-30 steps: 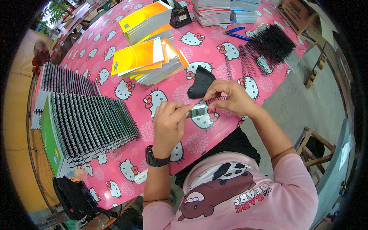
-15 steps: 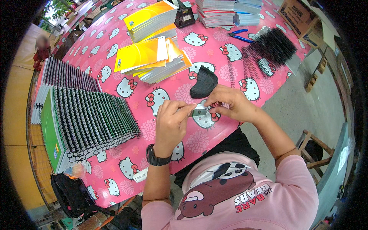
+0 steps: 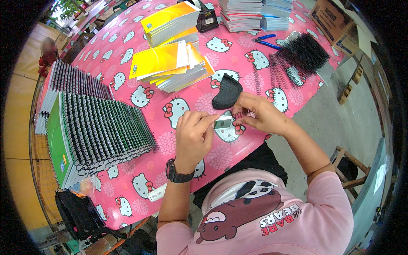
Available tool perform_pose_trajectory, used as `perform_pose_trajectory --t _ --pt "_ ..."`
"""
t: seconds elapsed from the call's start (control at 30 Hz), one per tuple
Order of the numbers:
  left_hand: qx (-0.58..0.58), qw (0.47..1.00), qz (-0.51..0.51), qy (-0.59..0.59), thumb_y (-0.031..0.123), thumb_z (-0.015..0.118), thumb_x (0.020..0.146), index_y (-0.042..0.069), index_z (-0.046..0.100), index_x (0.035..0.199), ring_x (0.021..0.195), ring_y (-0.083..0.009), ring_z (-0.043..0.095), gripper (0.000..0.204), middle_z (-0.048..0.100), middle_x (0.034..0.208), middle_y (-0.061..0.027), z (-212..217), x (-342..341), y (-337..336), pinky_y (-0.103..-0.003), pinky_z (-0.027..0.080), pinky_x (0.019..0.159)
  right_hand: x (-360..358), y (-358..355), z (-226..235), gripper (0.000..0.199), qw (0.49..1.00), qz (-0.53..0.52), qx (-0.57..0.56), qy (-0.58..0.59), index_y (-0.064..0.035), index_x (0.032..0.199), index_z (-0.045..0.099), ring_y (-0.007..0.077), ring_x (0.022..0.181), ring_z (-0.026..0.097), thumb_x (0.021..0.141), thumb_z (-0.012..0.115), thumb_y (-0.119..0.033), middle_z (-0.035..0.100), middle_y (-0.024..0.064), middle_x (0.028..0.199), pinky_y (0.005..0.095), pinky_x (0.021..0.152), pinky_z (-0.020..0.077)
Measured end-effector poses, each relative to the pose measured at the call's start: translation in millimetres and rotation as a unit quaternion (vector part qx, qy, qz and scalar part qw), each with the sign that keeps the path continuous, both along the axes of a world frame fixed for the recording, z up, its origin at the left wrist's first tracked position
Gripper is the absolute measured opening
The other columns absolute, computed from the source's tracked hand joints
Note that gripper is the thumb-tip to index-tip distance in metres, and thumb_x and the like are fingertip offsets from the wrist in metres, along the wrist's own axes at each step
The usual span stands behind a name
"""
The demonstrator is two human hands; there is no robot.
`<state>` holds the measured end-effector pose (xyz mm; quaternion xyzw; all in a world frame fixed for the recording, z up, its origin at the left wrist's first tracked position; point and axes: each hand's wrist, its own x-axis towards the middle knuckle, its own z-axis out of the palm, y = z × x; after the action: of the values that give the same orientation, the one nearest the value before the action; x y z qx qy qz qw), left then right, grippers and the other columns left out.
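Note:
My left hand (image 3: 194, 135), with a dark watch on the wrist, pinches a small flat shiny piece (image 3: 222, 122) between thumb and fingertips. Just to its right, my right hand (image 3: 262, 114) is closed on a dark spiral binding coil (image 3: 243, 114), whose end points toward the shiny piece. Whether the two touch, I cannot make out. Beyond my fingers lies a black curved pad (image 3: 228, 92). Several loose coils (image 3: 277, 74) rest on the pink patterned tablecloth (image 3: 159, 104), beside a dense bundle of black coils (image 3: 307, 52).
Spiral-bound notebooks (image 3: 102, 127) are piled at the left. Yellow-covered booklets (image 3: 161, 59) stand in the middle, with more paper stacks (image 3: 241, 15) behind. Blue-handled pliers (image 3: 267, 41) lie near the coils. A cardboard box (image 3: 331, 19) is at the far right, and a black bag (image 3: 78, 212) at lower left.
My right hand's fingers have shifted slightly, and more of the coil shows between them. The shiny piece has tilted a little in my left hand. The whole view has moved slightly.

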<state>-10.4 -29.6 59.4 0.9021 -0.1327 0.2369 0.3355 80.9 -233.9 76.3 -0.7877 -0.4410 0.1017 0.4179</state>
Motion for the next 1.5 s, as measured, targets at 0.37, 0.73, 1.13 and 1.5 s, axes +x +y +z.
perform_pose_trajectory --t 0.37,0.73,1.13,1.5 --pt "0.016 0.999 0.027 -0.027 0.014 0.072 0.071 0.008 0.068 0.083 0.074 -0.0210 0.052 0.013 0.058 0.075 -0.0031 -3.8 3.5 -6.6 -0.033 0.037 0.068 -5.0 1.3 -15.8 0.028 0.994 -0.038 0.043 -0.090 -0.0061 0.081 0.055 0.0245 0.080 0.055 0.060 0.069 0.007 0.053 0.0067 0.083 0.0335 0.070 0.0458" --pt "0.013 0.999 0.013 -0.051 0.013 0.073 0.070 0.008 0.065 0.082 0.075 -0.0235 0.051 0.016 0.057 0.078 -0.0054 -3.4 -0.1 -7.7 -0.035 0.036 0.068 -6.3 -3.0 -7.5 0.018 1.000 0.010 -0.010 -0.010 -0.0029 0.093 0.057 0.0315 0.083 0.057 0.077 0.063 -0.006 0.054 0.0120 0.086 0.0410 0.072 0.0458" --pt "0.030 0.999 0.009 -0.040 0.014 0.074 0.065 0.008 0.063 0.088 0.080 -0.0272 0.051 0.026 0.055 0.081 -0.0070 -0.6 -6.7 -20.2 -0.039 0.036 0.073 -10.6 -4.7 0.9 0.044 0.997 0.055 -0.048 0.004 -0.0108 0.131 0.044 0.0248 0.086 0.060 0.088 0.055 -0.015 0.059 0.0138 0.092 0.0352 0.072 0.0480" --pt "0.032 0.997 -0.068 -0.030 0.025 0.067 0.075 0.009 0.064 0.088 0.079 -0.0250 0.052 0.021 0.057 0.083 -0.0061 3.4 -11.4 -15.5 -0.039 0.035 0.074 37.1 -0.3 -25.3 0.072 0.973 -0.068 -0.102 -0.197 -0.0108 0.132 0.043 0.0416 0.117 0.041 0.073 0.071 -0.040 0.031 0.0246 0.139 0.0486 0.099 0.0331"
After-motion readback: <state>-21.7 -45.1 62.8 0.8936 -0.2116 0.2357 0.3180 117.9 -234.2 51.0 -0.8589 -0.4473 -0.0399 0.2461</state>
